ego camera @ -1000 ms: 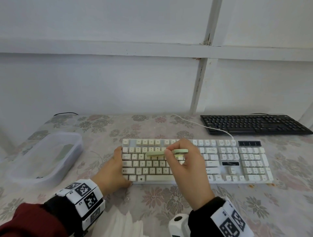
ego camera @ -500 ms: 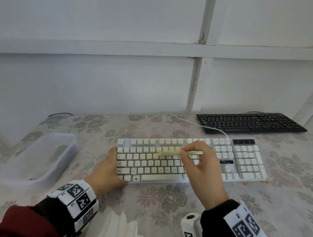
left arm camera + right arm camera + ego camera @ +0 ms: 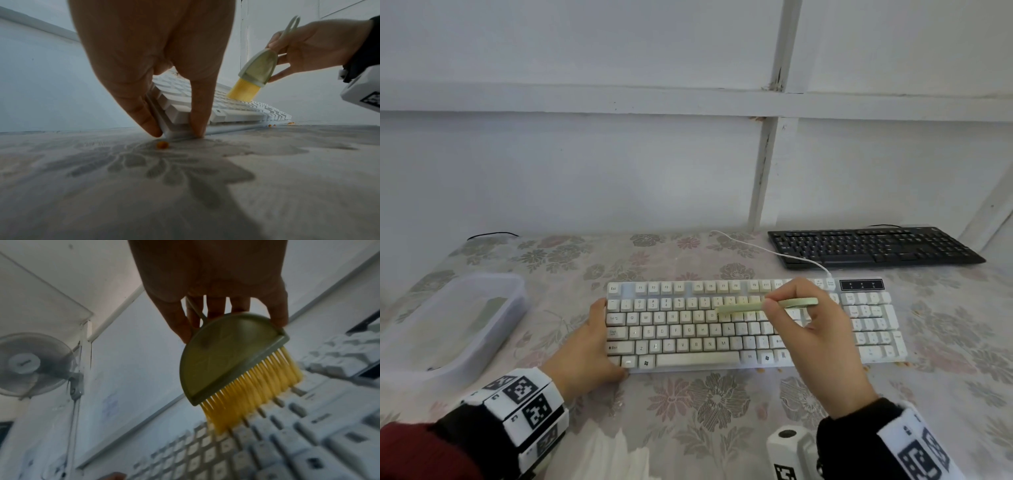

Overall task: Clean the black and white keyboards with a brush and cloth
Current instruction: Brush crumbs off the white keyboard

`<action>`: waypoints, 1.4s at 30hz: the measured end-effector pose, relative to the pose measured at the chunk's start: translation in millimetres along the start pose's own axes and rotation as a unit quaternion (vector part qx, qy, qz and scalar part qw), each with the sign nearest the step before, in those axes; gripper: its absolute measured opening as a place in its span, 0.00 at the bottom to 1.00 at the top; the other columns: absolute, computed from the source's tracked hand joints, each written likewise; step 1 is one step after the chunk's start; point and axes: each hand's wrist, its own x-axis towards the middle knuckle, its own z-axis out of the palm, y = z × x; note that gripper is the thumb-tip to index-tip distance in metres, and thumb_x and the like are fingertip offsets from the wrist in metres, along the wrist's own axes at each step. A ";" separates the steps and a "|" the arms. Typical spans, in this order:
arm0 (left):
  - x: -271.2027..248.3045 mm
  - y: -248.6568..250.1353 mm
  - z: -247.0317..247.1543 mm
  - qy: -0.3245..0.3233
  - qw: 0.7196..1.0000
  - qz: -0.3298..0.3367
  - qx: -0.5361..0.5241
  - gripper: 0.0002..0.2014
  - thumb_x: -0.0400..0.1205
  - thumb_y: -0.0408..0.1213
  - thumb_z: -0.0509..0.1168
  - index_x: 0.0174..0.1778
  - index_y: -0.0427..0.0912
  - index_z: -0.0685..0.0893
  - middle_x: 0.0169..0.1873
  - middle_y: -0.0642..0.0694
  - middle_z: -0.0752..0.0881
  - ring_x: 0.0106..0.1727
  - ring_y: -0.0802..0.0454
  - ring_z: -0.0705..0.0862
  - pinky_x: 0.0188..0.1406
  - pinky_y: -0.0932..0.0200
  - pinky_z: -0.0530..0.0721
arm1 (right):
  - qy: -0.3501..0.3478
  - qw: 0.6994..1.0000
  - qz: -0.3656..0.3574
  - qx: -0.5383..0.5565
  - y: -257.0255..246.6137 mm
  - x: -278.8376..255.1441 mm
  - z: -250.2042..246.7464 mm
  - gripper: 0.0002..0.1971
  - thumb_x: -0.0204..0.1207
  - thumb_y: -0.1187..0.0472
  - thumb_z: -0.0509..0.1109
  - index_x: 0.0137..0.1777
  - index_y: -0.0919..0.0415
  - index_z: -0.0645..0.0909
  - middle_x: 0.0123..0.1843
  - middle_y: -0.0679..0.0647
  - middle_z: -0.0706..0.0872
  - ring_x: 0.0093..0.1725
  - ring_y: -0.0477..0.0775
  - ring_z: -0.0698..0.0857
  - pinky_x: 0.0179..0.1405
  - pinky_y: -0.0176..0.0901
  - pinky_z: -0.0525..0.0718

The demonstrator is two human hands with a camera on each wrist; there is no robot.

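The white keyboard [image 3: 753, 325] lies near the front edge of the desk [image 3: 715, 404], about the middle. The black keyboard [image 3: 873, 246] sits well apart at the back right corner, with no hand on it. The right hand [image 3: 822, 346] has its fingers curled round the brush [image 3: 767, 306], pinching the pale green handle. In the left wrist view the yellow bristles [image 3: 243, 91] stand on the keys of the upper rows, toward the middle of the board. The left hand [image 3: 589, 349] is at the keyboard's left end, its fingers fairly straight and pressed against the side and front corner, bracing it rather than gripping.

The step in hand looks like brushing the white keys. The black keyboard and the wiping seem yet to come.

Small orange crumbs [image 3: 162, 144] lie on the desk by the front left corner, and more lie along the front edge. The likely fault from here is that brushing only flicks such grit onto the cloth-covered desk or deeper between the keys, so it is moved rather than removed. A hard stroke to the right could also slide the keyboard away from the bracing hand, since nothing holds that end. Its white cable [image 3: 784, 255] runs back past the black keyboard and might drag against it if the board shifts.

A clear tub [image 3: 513, 298] stands at the left edge. Folded white material [image 3: 616, 459] at the front edge may be the cloth, but I cannot tell.
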 end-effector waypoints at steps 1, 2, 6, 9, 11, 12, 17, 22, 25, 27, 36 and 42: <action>-0.2 0.3 0.0 0.001 1.000 0.001 -0.001 0.47 0.66 0.32 0.76 0.75 0.46 0.53 0.49 0.59 0.78 0.45 0.61 0.82 0.34 0.72 0.78 | -0.007 1.000 0.004 0.007 1.4 0.7 -2.1 0.07 0.75 0.62 0.71 0.38 0.50 0.80 0.43 0.45 0.85 0.51 0.49 0.80 0.47 0.23 0.70; -0.4 0.2 -0.1 0.001 1.000 0.001 -0.002 0.47 0.66 0.31 0.76 0.75 0.47 0.53 0.48 0.60 0.78 0.45 0.62 0.81 0.34 0.73 0.78 | -0.008 1.000 0.006 0.004 4.9 1.9 -5.0 0.07 0.75 0.61 0.71 0.38 0.50 0.80 0.44 0.45 0.85 0.51 0.49 0.80 0.46 0.26 0.71; 0.2 -0.8 0.1 -0.002 1.000 -0.004 -0.002 0.48 0.65 0.31 0.76 0.75 0.48 0.53 0.48 0.60 0.78 0.44 0.63 0.81 0.33 0.73 0.78 | 0.009 0.999 0.008 -0.031 21.1 8.8 -21.2 0.10 0.75 0.62 0.71 0.36 0.46 0.79 0.43 0.44 0.84 0.50 0.50 0.80 0.43 0.38 0.71; 1.4 -2.4 0.5 -0.001 1.000 -0.006 -0.001 0.48 0.65 0.32 0.77 0.75 0.49 0.53 0.49 0.60 0.78 0.46 0.61 0.82 0.35 0.71 0.79 | 0.009 0.999 -0.009 -0.034 19.0 9.8 -27.5 0.11 0.74 0.62 0.72 0.38 0.44 0.79 0.43 0.42 0.84 0.51 0.49 0.80 0.43 0.34 0.72; 2.0 -3.9 0.7 0.000 1.000 -0.008 -0.002 0.49 0.64 0.32 0.77 0.75 0.49 0.53 0.51 0.59 0.78 0.47 0.60 0.82 0.38 0.69 0.80 | -0.004 1.000 -0.017 -0.021 13.2 10.2 -28.1 0.10 0.74 0.62 0.72 0.37 0.45 0.79 0.42 0.41 0.84 0.49 0.46 0.80 0.43 0.34 0.71; 2.2 -4.4 0.9 0.000 1.000 -0.009 -0.003 0.49 0.64 0.33 0.77 0.75 0.49 0.53 0.51 0.59 0.78 0.48 0.60 0.82 0.39 0.69 0.80 | -0.010 1.000 -0.015 -0.014 12.1 10.9 -29.0 0.10 0.75 0.62 0.72 0.37 0.46 0.79 0.40 0.41 0.84 0.46 0.43 0.80 0.43 0.35 0.71; 2.3 -4.9 1.0 -0.002 1.000 -0.007 -0.006 0.49 0.63 0.32 0.77 0.74 0.49 0.54 0.51 0.58 0.79 0.48 0.59 0.82 0.40 0.67 0.82 | 0.015 0.998 0.003 -0.068 20.0 19.3 -50.0 0.10 0.75 0.63 0.71 0.36 0.48 0.79 0.41 0.39 0.84 0.42 0.43 0.79 0.42 0.37 0.71; 2.5 -4.7 0.9 -0.001 1.000 -0.009 -0.004 0.50 0.64 0.33 0.77 0.75 0.49 0.52 0.52 0.57 0.78 0.48 0.58 0.82 0.44 0.62 0.84 | 0.018 1.000 0.000 -0.007 11.5 19.2 -60.1 0.07 0.75 0.68 0.70 0.37 0.58 0.81 0.35 0.43 0.84 0.38 0.41 0.79 0.39 0.28 0.75; 2.3 -5.3 0.7 -0.002 1.000 -0.005 -0.012 0.50 0.63 0.33 0.77 0.75 0.49 0.52 0.53 0.58 0.78 0.49 0.59 0.82 0.46 0.62 0.84 | -0.002 1.000 0.011 0.015 17.1 19.2 -61.6 0.07 0.75 0.69 0.71 0.37 0.60 0.81 0.35 0.48 0.83 0.36 0.41 0.79 0.36 0.24 0.75; 2.1 -5.3 0.7 -0.003 1.000 -0.006 -0.017 0.50 0.63 0.33 0.78 0.75 0.49 0.53 0.53 0.59 0.78 0.50 0.60 0.82 0.47 0.63 0.84 | 0.008 1.000 0.027 -0.002 29.0 22.9 -70.9 0.09 0.75 0.67 0.71 0.35 0.55 0.80 0.36 0.50 0.84 0.37 0.46 0.80 0.38 0.29 0.76; 1.3 -3.2 1.4 0.000 1.000 -0.012 -0.011 0.50 0.64 0.33 0.78 0.76 0.49 0.52 0.52 0.59 0.78 0.48 0.60 0.82 0.37 0.65 0.82 | 0.012 1.000 0.016 -0.012 36.1 29.2 -103.5 0.06 0.75 0.64 0.71 0.38 0.54 0.82 0.37 0.47 0.85 0.41 0.47 0.80 0.42 0.32 0.75; 1.7 -5.1 -0.2 -0.002 1.000 0.000 -0.023 0.49 0.62 0.32 0.78 0.74 0.50 0.56 0.54 0.63 0.75 0.51 0.61 0.82 0.49 0.62 0.84 | 0.037 0.996 0.031 -0.081 53.6 32.9 -124.4 0.05 0.72 0.61 0.74 0.39 0.51 0.82 0.39 0.48 0.85 0.40 0.51 0.80 0.35 0.24 0.73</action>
